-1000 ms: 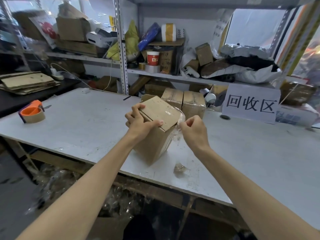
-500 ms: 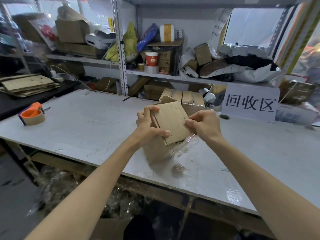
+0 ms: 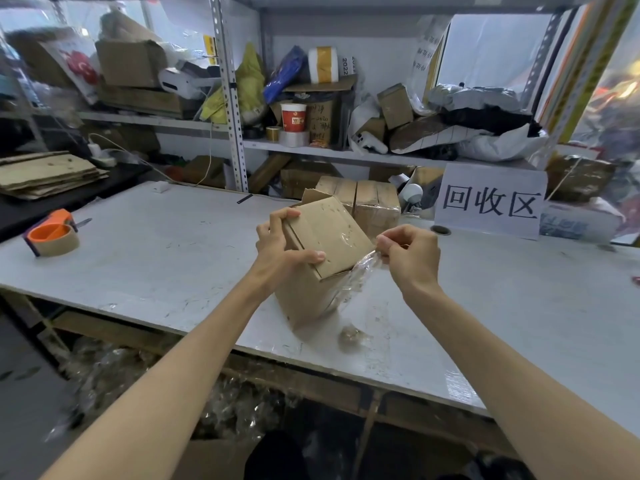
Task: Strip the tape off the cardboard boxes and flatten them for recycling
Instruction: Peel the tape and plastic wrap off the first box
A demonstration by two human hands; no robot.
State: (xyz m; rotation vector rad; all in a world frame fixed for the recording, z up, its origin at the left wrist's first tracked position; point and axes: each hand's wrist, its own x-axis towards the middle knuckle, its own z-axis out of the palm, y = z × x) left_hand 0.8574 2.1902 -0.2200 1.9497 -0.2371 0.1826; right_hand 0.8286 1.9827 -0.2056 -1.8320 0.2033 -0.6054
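A small brown cardboard box (image 3: 311, 292) stands tilted on the white table (image 3: 156, 258), its top flap facing me. My left hand (image 3: 280, 244) grips the box's upper left corner, thumb on the flap. My right hand (image 3: 408, 254) pinches a strip of clear tape (image 3: 349, 282) that runs from the box's right edge down its side. Two more taped boxes (image 3: 367, 202) stand just behind. A crumpled ball of tape (image 3: 351, 336) lies near the table's front edge.
A tape dispenser with an orange core (image 3: 53, 235) sits at the table's left. Flattened cardboard (image 3: 48, 174) is stacked on the dark side table. A white sign (image 3: 491, 202) stands at the right. Cluttered shelves (image 3: 311, 150) rise behind. Tape scraps (image 3: 156, 386) lie under the table.
My right hand moved from the flap's right edge out to the right, drawing the clear tape strip away from the box. The box has tipped back down a little.
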